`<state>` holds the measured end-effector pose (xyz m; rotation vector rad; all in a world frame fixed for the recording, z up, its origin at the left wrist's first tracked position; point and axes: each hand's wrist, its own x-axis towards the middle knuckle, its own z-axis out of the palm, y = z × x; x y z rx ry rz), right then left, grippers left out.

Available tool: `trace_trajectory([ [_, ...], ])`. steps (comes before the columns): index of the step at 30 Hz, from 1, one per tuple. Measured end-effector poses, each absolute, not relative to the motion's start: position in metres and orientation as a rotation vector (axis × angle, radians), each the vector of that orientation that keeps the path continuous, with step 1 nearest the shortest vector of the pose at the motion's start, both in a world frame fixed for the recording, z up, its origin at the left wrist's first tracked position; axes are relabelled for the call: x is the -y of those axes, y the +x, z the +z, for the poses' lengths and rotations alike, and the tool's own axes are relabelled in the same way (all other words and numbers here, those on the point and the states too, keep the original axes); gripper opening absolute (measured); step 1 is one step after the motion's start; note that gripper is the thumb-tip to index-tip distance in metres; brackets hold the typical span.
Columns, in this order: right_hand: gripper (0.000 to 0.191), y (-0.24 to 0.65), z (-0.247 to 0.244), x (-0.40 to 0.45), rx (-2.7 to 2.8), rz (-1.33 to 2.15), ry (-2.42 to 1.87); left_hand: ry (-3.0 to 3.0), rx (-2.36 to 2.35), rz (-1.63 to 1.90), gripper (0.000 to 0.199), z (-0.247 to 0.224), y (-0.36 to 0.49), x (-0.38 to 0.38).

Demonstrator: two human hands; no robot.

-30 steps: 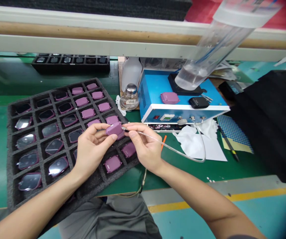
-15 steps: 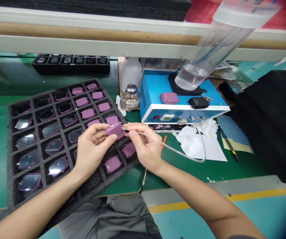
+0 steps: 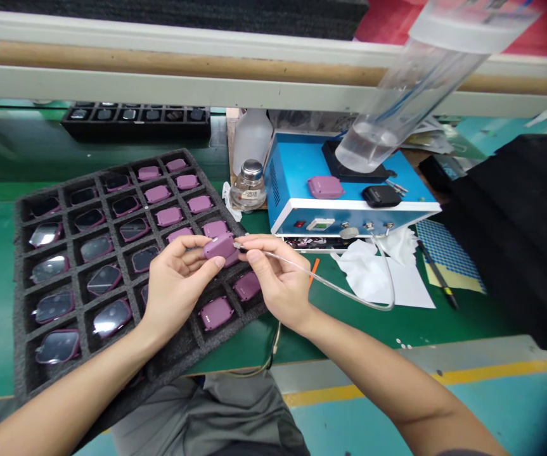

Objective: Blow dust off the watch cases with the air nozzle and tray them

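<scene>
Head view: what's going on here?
A person's left hand holds a purple rounded-square case above a dark grey foam tray. The right hand holds a thin clear cord, its metallic tip close to the case's edge; whether they touch is unclear. The cord leads to a blue-and-white box-shaped machine.

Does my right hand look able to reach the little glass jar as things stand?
Probably yes: the right hand holds a thin clear cable, but nothing visible stands between that hand and the glass jar.
</scene>
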<state>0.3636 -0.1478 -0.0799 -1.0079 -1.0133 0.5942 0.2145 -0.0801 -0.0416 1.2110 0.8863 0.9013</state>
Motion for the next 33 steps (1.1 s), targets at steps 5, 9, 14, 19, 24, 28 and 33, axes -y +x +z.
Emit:
trace_trajectory([
  [5, 0.014, 0.3635, -0.0802, 0.1476, 1.004, 0.598, -1.041, 1.202, -0.896, 0.9, 0.04, -0.0409, 0.215, 0.0798],
  [9, 0.012, 0.3637, -0.08, 0.1477, 1.01, 0.592, -1.024, 1.203, -0.896, 0.897, 0.04, -0.0412, 0.2149, 0.0794],
  [14, 0.01, 0.3637, -0.0797, 0.1478, 1.014, 0.598, -1.008, 1.206, -0.899, 0.894, 0.04, -0.0412, 0.2152, 0.0797],
  [19, 0.011, 0.3635, -0.0797, 0.1477, 1.013, 0.594, -1.028, 1.202, -0.899, 0.897, 0.04, -0.0396, 0.2153, 0.0797],
  [24, 0.011, 0.3636, -0.0798, 0.1477, 1.014, 0.594, -1.024, 1.201, -0.907, 0.889, 0.041, -0.0394, 0.2151, 0.0803],
  [28, 0.01, 0.3637, -0.0801, 0.1476, 1.017, 0.591, -1.023, 1.2, -0.908, 0.891, 0.041, -0.0395, 0.2156, 0.0805],
  [33, 0.013, 0.3637, -0.0802, 0.1477, 1.013, 0.589, -1.052, 1.196, -0.91, 0.886, 0.041, -0.0396, 0.2157, 0.0802],
])
